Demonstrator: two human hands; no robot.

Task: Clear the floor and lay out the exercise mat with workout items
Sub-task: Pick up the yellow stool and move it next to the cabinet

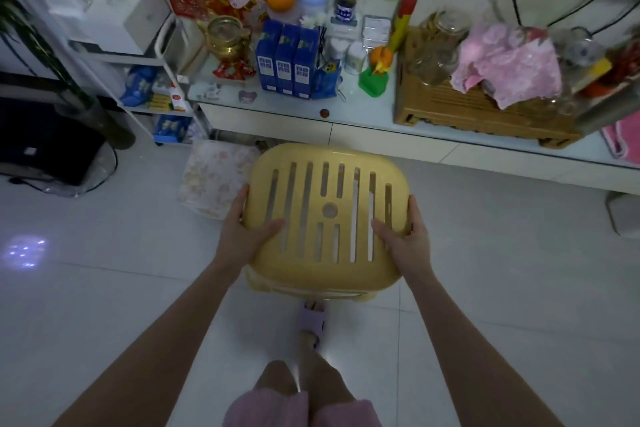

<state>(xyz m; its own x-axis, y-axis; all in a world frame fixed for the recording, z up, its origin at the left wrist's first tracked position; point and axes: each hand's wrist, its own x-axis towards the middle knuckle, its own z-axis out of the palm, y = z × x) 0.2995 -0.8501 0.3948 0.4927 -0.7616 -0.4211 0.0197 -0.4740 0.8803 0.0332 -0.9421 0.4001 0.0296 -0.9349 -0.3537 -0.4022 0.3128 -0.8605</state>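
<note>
A yellow plastic stool (329,184) with a slotted seat is in the middle of the view, over the white tiled floor (121,288). My left hand (247,230) grips its left edge, thumb on top of the seat. My right hand (403,236) grips its right edge the same way. Whether the stool's legs touch the floor is hidden under the seat. No exercise mat is in view.
A low white cabinet (346,130) runs across behind the stool, crowded with blue cartons (287,59), jars, a wooden tea tray (467,107) and a pink cloth. A floral cushion (214,177) leans at the stool's left. A white shelf cart (138,55) stands far left. My slippered foot (311,319) is below the stool.
</note>
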